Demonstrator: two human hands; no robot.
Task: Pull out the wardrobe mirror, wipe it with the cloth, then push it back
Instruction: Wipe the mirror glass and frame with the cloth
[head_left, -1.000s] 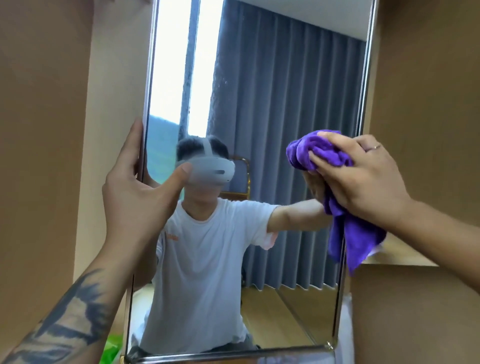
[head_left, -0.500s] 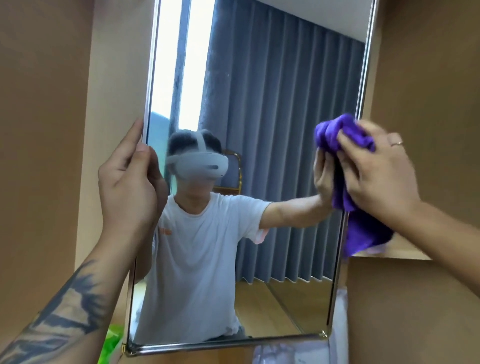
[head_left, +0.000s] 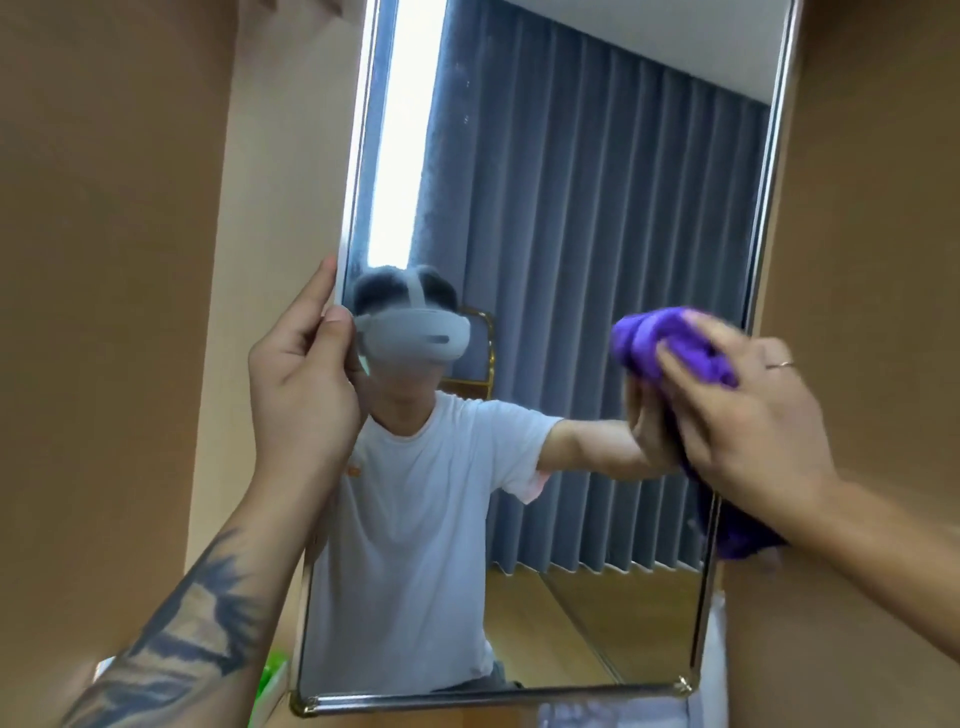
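Observation:
The tall wardrobe mirror with a thin metal frame stands pulled out between brown wardrobe panels. It reflects a person in a white T-shirt and grey curtains. My left hand grips the mirror's left edge at mid height, thumb on the glass and fingers behind the frame. My right hand presses a bunched purple cloth against the glass near the right edge. Part of the cloth hangs down below my palm.
Brown wardrobe panels close in on the left, and another panel stands on the right. Something green shows low at the left, below the mirror's bottom corner.
My right hand with the cloth slid right, then came back leftward and a little lower on the glass. My left thumb moved off the glass toward the frame edge, and the mirror swung slightly.

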